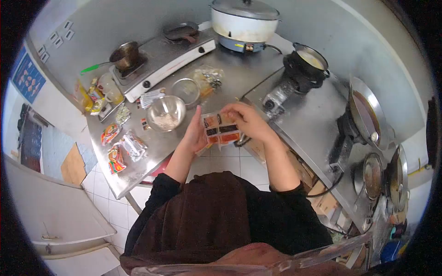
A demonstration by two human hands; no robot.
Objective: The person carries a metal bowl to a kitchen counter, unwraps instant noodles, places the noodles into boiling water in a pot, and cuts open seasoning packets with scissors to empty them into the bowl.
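A clear pack of seasoning sachets, with dark and orange-red contents in separate compartments, is held up in front of my body. My left hand grips its left side, the thumb pointing up along the edge. At its upper right, the bent fingers of my right hand close on the pack; the exact fingertip contact is hard to see. Just beyond my left hand, a steel bowl with pale powder in it stands on the steel table. A round sieve or lid lies behind the bowl.
Noodle packets lie at the table's left. A two-burner stove holds a small pot and a black pan. A large rice cooker stands at the back. On the right are a pot on a burner and a wok.
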